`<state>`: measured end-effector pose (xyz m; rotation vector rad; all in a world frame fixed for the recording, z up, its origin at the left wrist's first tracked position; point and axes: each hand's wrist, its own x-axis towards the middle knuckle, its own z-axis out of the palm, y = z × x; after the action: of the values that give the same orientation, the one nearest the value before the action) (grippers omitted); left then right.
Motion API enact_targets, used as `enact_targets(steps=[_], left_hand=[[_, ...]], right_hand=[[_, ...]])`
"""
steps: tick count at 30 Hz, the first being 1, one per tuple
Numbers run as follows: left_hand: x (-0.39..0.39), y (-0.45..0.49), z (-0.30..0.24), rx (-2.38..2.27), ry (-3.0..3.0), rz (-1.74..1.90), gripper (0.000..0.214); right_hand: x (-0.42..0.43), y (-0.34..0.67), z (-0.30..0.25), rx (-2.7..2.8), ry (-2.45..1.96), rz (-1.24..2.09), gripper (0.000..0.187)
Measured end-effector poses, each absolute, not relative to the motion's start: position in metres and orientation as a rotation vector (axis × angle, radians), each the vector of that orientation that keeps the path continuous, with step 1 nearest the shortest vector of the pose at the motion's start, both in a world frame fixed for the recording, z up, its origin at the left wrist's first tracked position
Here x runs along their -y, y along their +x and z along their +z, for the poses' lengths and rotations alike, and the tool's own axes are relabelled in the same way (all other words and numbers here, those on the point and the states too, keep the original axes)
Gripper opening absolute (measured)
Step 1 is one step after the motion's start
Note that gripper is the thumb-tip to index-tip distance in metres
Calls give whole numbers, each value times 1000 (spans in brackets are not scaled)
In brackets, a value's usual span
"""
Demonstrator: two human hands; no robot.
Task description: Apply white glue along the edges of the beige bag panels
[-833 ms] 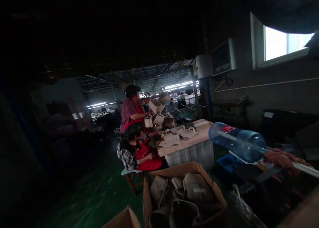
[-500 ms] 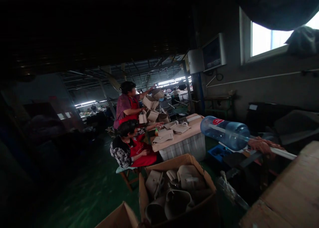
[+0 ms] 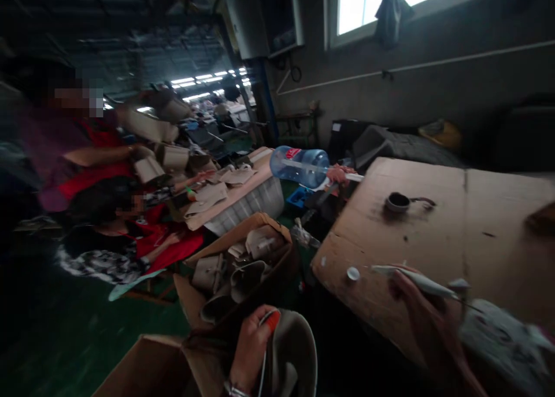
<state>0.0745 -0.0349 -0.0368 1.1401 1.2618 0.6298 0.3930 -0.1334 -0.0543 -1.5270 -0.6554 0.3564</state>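
My left hand (image 3: 251, 348) is closed on the rim of a grey-beige bag (image 3: 295, 342), which is open at the top. An orange cover sits on one fingertip. Over the near edge of the cardboard-topped table (image 3: 433, 223), my right hand (image 3: 411, 304) is closed around a slim white tube-like thing (image 3: 427, 282); its exact kind is unclear. A small white round cap (image 3: 352, 274) lies left of this hand. Beyond it is a dark, round, cup-like object (image 3: 398, 202).
Left of the table, a cardboard box (image 3: 281, 235) holds several beige bags. Another open carton (image 3: 139, 362) stands nearer. Two people in red aprons work at a low table (image 3: 255, 169) at left. A blue water bottle (image 3: 303, 166) lies on its side near the wall.
The view has swung right and down, bringing the table into fuller view. Both my hands, the grey-beige bag and the white tube-like thing now show.
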Motion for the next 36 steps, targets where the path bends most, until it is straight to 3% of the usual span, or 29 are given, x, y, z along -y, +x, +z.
enact_targets(steps=[4, 11, 16, 22, 30, 36], left_hand=[[16, 111, -32, -1148, 1142, 494, 32], [36, 166, -52, -993, 1133, 325, 22], [39, 174, -54, -967, 1070, 314, 22], [38, 175, -56, -987, 1120, 327, 27], [41, 180, -60, -956, 1094, 282, 20], [42, 174, -60, -976, 1083, 249, 26]], right_hand=[[135, 388, -62, 614, -1468, 584, 38], [133, 387, -81, 562, -1480, 626, 36], [136, 393, -86, 435, -1371, 693, 42], [135, 396, -78, 412, -1284, 859, 36], [127, 395, -87, 478, -1462, 626, 37], [124, 393, -90, 473, -1365, 704, 37]])
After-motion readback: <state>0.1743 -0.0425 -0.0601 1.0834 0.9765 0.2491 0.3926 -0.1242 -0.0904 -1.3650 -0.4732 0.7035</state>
